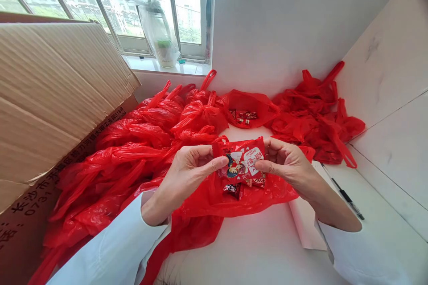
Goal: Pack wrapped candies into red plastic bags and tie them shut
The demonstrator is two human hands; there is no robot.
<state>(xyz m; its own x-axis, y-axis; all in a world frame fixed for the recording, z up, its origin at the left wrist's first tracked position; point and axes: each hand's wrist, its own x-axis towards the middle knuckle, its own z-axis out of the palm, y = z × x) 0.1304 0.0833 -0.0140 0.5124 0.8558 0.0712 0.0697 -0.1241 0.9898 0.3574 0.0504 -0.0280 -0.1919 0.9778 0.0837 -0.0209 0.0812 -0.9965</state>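
Left hand (190, 165): pinches one end of a red packet (239, 158) between thumb and fingers.
Right hand (290, 164): grasps the opposite end the same way, thumb across the printed front.
Packet: held nearly level above an open bag (207, 198), its cartoon figures and white lettered panel showing.
Open bag: spreads red on the white tabletop (254, 249), small wrapped sweets (232, 190) inside.
Second bag (261, 99): gapes near the wall beyond the hands, more small packets at its bottom.
Tied bags (133, 131): heap in red along the left, tops knotted.
Crumpled bags (310, 111): pile in the far right corner.
Paper (309, 231): lies partly beneath the right forearm, a black pen (347, 197) just beside it.
Carton (60, 84): stands at far left, its side printed with Chinese characters.
Sill (197, 69): carries a container (166, 55) wrapped in clear plastic.
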